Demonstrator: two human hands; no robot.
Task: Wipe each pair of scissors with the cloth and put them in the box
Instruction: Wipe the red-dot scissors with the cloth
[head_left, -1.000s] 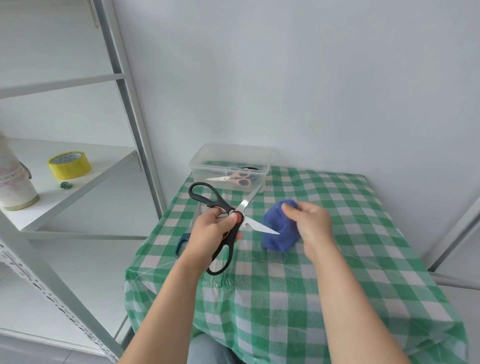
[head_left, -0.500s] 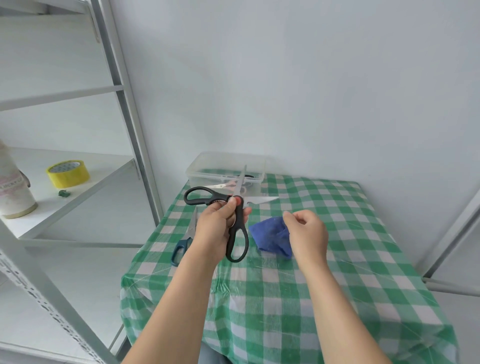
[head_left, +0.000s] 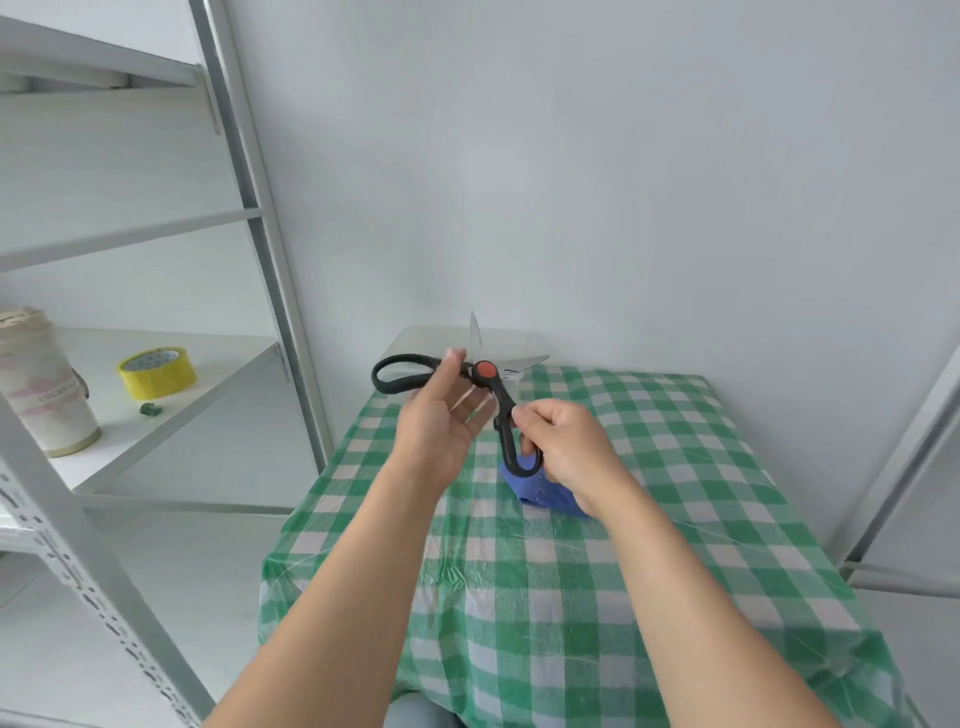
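Shelf unit, far left: pale cup (head_left: 48, 387), yellow tape roll (head_left: 157, 368). Neither is part of the job.

Left hand (head_left: 439, 431): raised over the near-left part of the checked table (head_left: 649, 582), palm toward the camera. The thumb sits on top of one black handle and the fingers run behind it, a light pinch close to the red pivot. Judged as a steadying hold, keeping the tool clear of the tabletop.

Scissors (head_left: 487, 371): in the air and spread wide, one blade pointing up, the other out to the right (both edges exposed, probably for wiping). The clear box (head_left: 511, 340) stands directly behind them at the table's far edge. Its contents cannot be made out here.

Right hand (head_left: 569, 449): fingers curled round the lower handle loop, gripping it. Likely there to work the blades or turn the tool.

Blue cloth (head_left: 543, 493): lying crumpled on the table under the right hand, held by nobody.

Change: a second ago the right hand clutched the cloth. Half a second ago it hovered empty beside it, with the left hand alone carrying the scissors. Now both hands share the handles.
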